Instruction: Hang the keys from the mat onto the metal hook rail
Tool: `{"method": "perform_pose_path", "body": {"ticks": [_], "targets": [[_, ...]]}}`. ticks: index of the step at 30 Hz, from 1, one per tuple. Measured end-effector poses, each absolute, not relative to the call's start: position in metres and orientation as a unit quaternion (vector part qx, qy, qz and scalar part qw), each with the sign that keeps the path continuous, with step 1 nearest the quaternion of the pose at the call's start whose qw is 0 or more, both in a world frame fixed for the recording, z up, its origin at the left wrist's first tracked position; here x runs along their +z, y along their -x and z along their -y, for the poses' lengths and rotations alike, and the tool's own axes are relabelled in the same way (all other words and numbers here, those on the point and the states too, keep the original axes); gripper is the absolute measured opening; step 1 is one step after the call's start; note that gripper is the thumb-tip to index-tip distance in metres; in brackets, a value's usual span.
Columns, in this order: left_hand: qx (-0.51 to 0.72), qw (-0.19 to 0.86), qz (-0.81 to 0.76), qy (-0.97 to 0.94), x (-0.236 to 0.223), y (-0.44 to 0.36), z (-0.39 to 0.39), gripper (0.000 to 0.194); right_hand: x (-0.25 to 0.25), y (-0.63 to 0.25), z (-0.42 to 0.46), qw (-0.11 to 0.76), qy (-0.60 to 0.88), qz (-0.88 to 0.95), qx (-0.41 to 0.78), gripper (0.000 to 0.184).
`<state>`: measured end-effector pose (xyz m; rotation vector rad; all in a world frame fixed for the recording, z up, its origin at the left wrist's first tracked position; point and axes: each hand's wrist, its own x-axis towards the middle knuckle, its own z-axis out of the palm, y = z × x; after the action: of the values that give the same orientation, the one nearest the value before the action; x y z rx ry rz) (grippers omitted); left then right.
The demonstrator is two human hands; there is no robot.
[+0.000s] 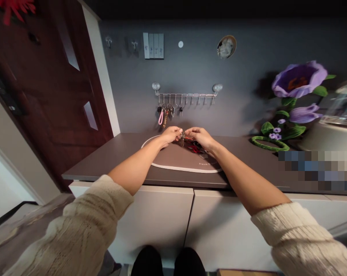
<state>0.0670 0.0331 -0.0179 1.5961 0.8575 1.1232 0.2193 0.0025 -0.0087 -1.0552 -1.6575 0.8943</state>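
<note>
Head view, keys (182, 137) (metallic), between opposing fingers (177, 132)

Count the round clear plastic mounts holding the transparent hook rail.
2: one round clear plastic mount at the left end of the transparent hook rail, another at the right.

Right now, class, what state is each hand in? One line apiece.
Left hand: closed, pinching what looks like a bunch of keys.
Right hand: closed, pinching at the same bunch; exactly which piece cannot be told.
</note>
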Motion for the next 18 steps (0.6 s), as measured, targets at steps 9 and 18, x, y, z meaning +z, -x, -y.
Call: {"method": "perform_pose_path", "body": {"ticks": [9, 18], "targets": [[0.5, 0.527, -0.345, -0.594, -0.018, -0.072, -0.03, 0.012, -0.011, -0.218, 0.0, 0.5, 0.411, 0.657, 0.386, 0.02], [0.513, 0.54, -0.318, -0.587, -0.02, -0.078, -0.027, 0.011, -0.021, -0.223, -0.012, 0.535, 0.392, 0.653, 0.366, 0.036]]}}
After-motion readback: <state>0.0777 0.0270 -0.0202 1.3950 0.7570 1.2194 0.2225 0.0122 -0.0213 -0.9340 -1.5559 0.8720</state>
